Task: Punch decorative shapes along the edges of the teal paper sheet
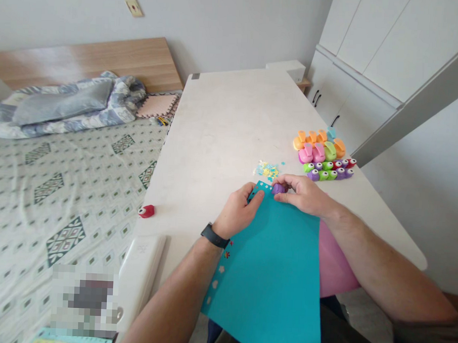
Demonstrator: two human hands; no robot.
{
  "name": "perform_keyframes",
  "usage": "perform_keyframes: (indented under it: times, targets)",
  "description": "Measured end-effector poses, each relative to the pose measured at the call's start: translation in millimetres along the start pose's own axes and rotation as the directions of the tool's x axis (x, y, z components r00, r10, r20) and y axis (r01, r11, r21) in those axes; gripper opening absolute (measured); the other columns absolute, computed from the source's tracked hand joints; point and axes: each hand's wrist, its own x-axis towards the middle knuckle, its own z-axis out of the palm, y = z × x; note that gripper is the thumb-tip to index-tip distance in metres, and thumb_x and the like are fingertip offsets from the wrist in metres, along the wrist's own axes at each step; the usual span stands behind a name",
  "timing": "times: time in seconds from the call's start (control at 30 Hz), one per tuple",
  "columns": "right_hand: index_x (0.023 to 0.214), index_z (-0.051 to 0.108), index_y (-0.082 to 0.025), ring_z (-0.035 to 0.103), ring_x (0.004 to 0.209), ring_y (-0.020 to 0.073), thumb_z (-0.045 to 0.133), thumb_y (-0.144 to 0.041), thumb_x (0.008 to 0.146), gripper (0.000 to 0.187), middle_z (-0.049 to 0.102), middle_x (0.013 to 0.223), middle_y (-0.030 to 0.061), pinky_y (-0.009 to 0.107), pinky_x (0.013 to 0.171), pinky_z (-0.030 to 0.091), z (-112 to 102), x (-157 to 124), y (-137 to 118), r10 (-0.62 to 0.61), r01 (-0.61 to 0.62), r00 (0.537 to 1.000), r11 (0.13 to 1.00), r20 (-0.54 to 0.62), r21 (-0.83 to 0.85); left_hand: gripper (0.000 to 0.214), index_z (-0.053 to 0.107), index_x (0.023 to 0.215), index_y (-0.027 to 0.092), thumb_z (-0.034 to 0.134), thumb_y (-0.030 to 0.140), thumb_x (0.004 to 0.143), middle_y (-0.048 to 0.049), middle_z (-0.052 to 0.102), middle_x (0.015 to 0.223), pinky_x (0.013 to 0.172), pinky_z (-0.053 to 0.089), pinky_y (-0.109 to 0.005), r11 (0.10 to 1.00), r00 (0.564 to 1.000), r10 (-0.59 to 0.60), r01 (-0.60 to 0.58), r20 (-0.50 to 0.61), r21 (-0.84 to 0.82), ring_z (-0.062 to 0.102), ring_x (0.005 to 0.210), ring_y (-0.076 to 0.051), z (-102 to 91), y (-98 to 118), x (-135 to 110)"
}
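A large teal sheet of paper [274, 264] slants from the white table down over my lap. Small flower and other shapes are cut out along its left and far edges. My left hand [240, 205], with a black band on the wrist, pinches the sheet near its far left corner. In my right hand [302, 192] is a small purple craft punch [277, 189], its fingers closed round it at the sheet's far edge. Just beyond lies a pile of yellow, white and blue paper cutouts [267, 169]. Under the teal sheet, pink paper [336, 267] shows on the right.
Orange, pink and green lever punches [317, 147] and several small punches [330, 170] stand in rows at the right. A red punch [147, 211] sits near the left table edge, above a long white device [143, 274]. A bed [80, 185] adjoins the table's left side.
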Motion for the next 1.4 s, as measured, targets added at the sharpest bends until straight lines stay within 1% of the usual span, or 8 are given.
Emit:
perform_keyframes:
  times: [0.23, 0.37, 0.5, 0.67, 0.87, 1.17, 1.3, 1.4]
  targets:
    - [0.110, 0.073, -0.020, 0.064, 0.086, 0.0205, 0.078, -0.032, 0.083, 0.030, 0.072, 0.094, 0.0027, 0.035, 0.082, 0.050, 2.5, -0.2, 1.4, -0.009, 0.009, 1.000, 1.000, -0.004, -0.007, 0.038, 0.063, 0.092, 0.018, 0.052, 0.053, 0.101, 0.0024, 0.057, 0.075, 0.060, 0.035, -0.026, 1.000, 1.000, 0.015, -0.015, 0.021, -0.025, 0.049, 0.068, -0.012, -2.2, 1.7, -0.5]
    - [0.108, 0.073, -0.020, 0.065, 0.087, 0.0203, 0.077, -0.029, 0.084, 0.026, 0.073, 0.094, 0.0024, 0.034, 0.082, 0.050, 4.3, -1.2, -1.4, -0.032, 0.032, 0.999, 0.999, -0.002, 0.007, 0.042, 0.066, 0.093, 0.018, 0.063, 0.060, 0.092, 0.0023, 0.061, 0.075, 0.059, 0.037, -0.025, 1.000, 1.000, 0.001, -0.001, 0.015, -0.005, 0.051, 0.067, -0.012, -1.8, 4.9, 0.2]
    - [0.108, 0.073, -0.020, 0.066, 0.088, 0.0197, 0.074, -0.023, 0.084, 0.025, 0.073, 0.094, 0.0017, 0.033, 0.082, 0.051, 4.8, -2.2, -3.8, -0.053, 0.053, 0.999, 0.999, -0.009, -0.007, 0.049, 0.071, 0.101, 0.019, 0.071, 0.065, 0.084, 0.0001, 0.071, 0.081, 0.062, 0.041, -0.026, 1.000, 0.999, -0.019, 0.019, 0.029, 0.006, 0.058, 0.070, -0.014, 0.3, 6.3, 2.5]
    - [0.107, 0.073, -0.022, 0.067, 0.089, 0.0198, 0.072, -0.020, 0.084, 0.023, 0.074, 0.094, 0.0010, 0.032, 0.083, 0.051, 6.4, -4.2, -5.9, -0.082, 0.082, 0.997, 0.996, 0.000, -0.042, 0.050, 0.077, 0.105, 0.020, 0.070, 0.066, 0.085, -0.0022, 0.077, 0.089, 0.068, 0.047, -0.028, 0.998, 0.995, -0.036, 0.041, 0.097, -0.050, 0.066, 0.076, -0.018, 1.3, 8.2, 3.0]
    - [0.104, 0.073, -0.022, 0.069, 0.088, 0.0199, 0.070, -0.017, 0.083, 0.022, 0.075, 0.094, 0.0011, 0.032, 0.083, 0.052, 9.2, -6.4, -9.5, -0.100, 0.101, 0.995, 0.995, 0.011, -0.028, 0.052, 0.079, 0.111, 0.023, 0.071, 0.067, 0.083, -0.0029, 0.079, 0.091, 0.078, 0.051, -0.032, 1.000, 0.998, -0.020, 0.019, 0.061, 0.011, 0.070, 0.081, -0.021, 2.3, 10.7, 1.5]
    - [0.103, 0.074, -0.022, 0.068, 0.085, 0.0194, 0.069, -0.014, 0.083, 0.022, 0.075, 0.091, 0.0007, 0.032, 0.080, 0.052, 13.4, -5.3, -7.0, -0.097, 0.097, 0.995, 0.993, 0.012, -0.070, 0.055, 0.081, 0.110, 0.021, 0.070, 0.068, 0.083, -0.0030, 0.079, 0.088, 0.076, 0.052, -0.031, 0.999, 0.998, -0.022, 0.019, 0.057, 0.051, 0.069, 0.079, -0.021, 4.6, 5.6, 2.1]
    - [0.105, 0.073, -0.021, 0.068, 0.087, 0.0198, 0.070, -0.015, 0.083, 0.023, 0.075, 0.093, 0.0014, 0.032, 0.082, 0.052, 13.9, -5.2, -7.5, -0.095, 0.094, 0.995, 0.993, -0.004, -0.066, 0.054, 0.080, 0.110, 0.021, 0.068, 0.067, 0.085, -0.0033, 0.079, 0.091, 0.075, 0.052, -0.030, 1.000, 0.998, -0.017, 0.016, 0.056, 0.025, 0.070, 0.080, -0.020, 4.3, 5.0, 2.2]
    - [0.106, 0.073, -0.021, 0.068, 0.090, 0.0204, 0.071, -0.017, 0.083, 0.023, 0.075, 0.096, 0.0022, 0.033, 0.085, 0.052, 13.6, -5.5, -8.4, -0.097, 0.096, 0.995, 0.994, -0.008, -0.051, 0.055, 0.079, 0.113, 0.021, 0.071, 0.067, 0.083, -0.0040, 0.080, 0.096, 0.074, 0.051, -0.030, 1.000, 0.997, -0.028, 0.027, 0.067, 0.011, 0.070, 0.083, -0.021, 1.2, 6.4, 1.8]
